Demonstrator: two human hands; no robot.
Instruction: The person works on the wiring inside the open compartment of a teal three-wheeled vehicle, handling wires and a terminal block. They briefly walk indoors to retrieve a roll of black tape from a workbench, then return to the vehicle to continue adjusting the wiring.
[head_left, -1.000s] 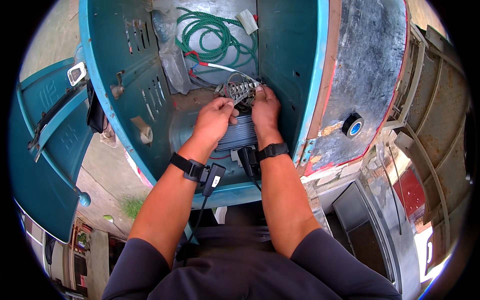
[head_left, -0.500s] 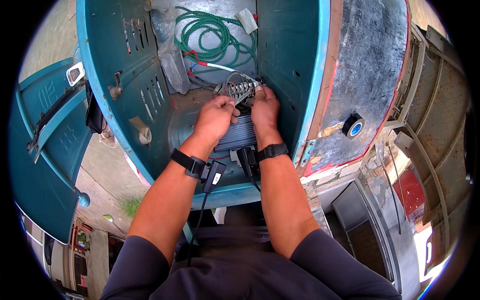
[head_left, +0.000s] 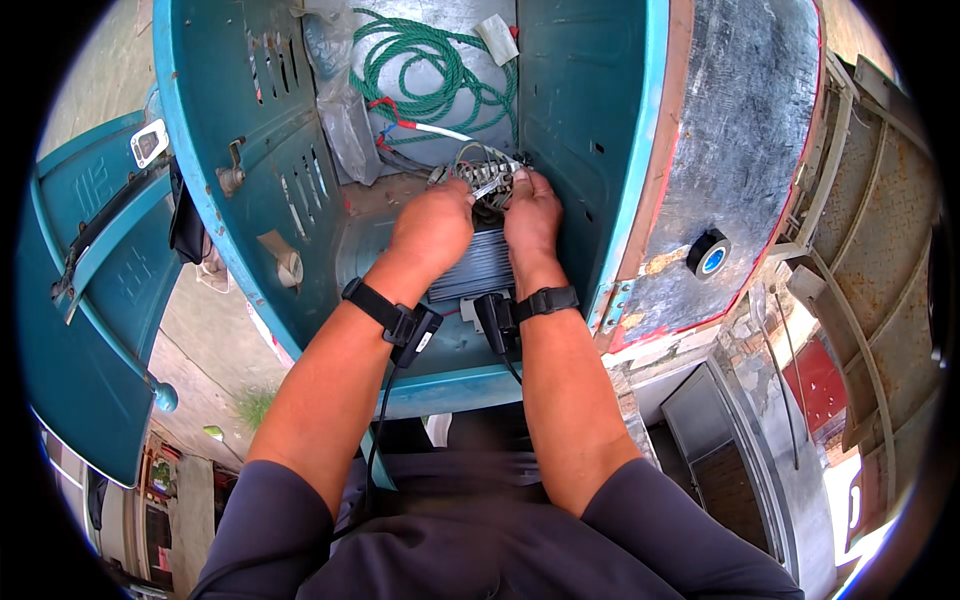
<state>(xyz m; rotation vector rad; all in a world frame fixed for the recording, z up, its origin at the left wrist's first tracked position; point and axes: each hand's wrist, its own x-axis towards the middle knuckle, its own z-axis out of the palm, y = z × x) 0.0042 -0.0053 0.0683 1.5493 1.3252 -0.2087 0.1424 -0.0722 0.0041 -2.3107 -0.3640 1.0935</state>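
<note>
Inside a teal metal housing (head_left: 215,215), both my hands work close together at a cluster of wires and metal terminals (head_left: 490,178). The fingers of my left hand (head_left: 432,230) are drawn together at the cluster's near left side; a small pale strip shows by their tips, but what they grip is hidden. My right hand (head_left: 533,212) pinches at the cluster's right side, thumb up, and its grip is too small to make out. Between my wrists lies a finned grey motor body (head_left: 470,268). A white cable (head_left: 445,132) with a red end runs into the terminals.
Coiled green rope (head_left: 430,75) and a clear plastic bag (head_left: 350,130) lie deeper in the housing. A roll of black tape (head_left: 709,254) rests on the dark panel (head_left: 745,130) at right. An opened teal door (head_left: 100,300) hangs at left. Straps with small devices circle both wrists.
My left hand has turned over and shifted slightly up and right, its fingertips now closer to the terminals. My right hand stays nearly in place.
</note>
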